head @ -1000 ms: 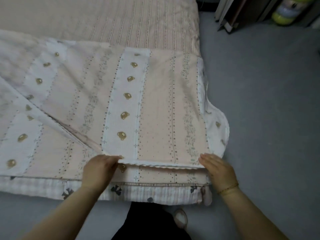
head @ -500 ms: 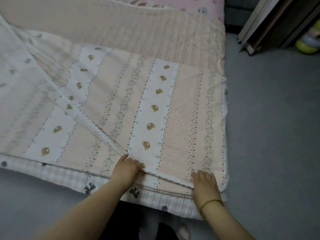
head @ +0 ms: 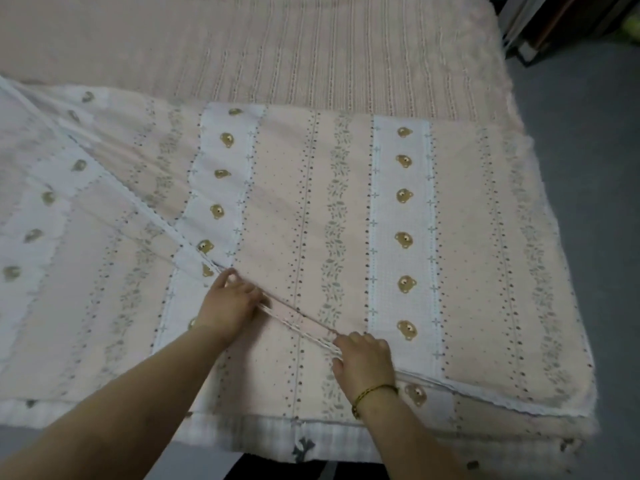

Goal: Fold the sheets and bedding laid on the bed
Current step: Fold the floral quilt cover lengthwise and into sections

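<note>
Mid-fold: pinching the edge of the bear-print sheet (head: pixel 294 202) with curled left hand (head: pixel 230 304) and right hand (head: pixel 364 360). Next, likely: pulling it straight, squaring it with the layer beneath.

A bear-print sheet (head: pixel 346 202), striped peach and white with dotted lines and leafy vines, lies flat on the bed (head: pixel 277 46), one part folded over itself, its scalloped white hem (head: pixel 498 401) running diagonally. Checked bedding (head: pixel 242 434) with dark bows shows beneath its near edge
</note>
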